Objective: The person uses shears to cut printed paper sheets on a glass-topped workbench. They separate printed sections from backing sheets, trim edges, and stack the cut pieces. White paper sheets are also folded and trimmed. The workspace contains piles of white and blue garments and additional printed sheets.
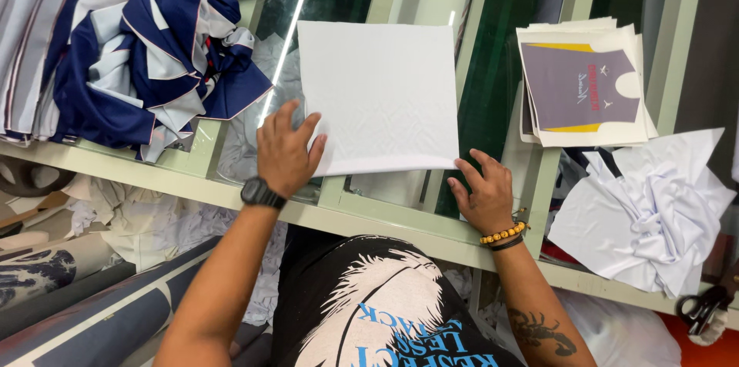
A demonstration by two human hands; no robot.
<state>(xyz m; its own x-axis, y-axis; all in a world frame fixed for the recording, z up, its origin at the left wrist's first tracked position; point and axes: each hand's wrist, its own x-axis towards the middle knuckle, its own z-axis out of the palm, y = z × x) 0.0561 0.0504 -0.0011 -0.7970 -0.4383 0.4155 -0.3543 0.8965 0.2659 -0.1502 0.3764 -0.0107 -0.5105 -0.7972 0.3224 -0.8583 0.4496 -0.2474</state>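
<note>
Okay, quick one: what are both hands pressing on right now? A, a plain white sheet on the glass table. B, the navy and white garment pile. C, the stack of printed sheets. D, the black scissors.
A: the left hand and right hand both rest on the near edge of the plain white sheet on the glass table.

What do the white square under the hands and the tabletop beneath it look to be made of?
White square: probably thin fabric or paper, matte, with a faint wavy texture and crisp straight edges; which one is unclear. Tabletop: glass panes, dark green and glossy, reflecting a light strip, set in a pale painted frame. Both hands press on the square's near edge.
</note>
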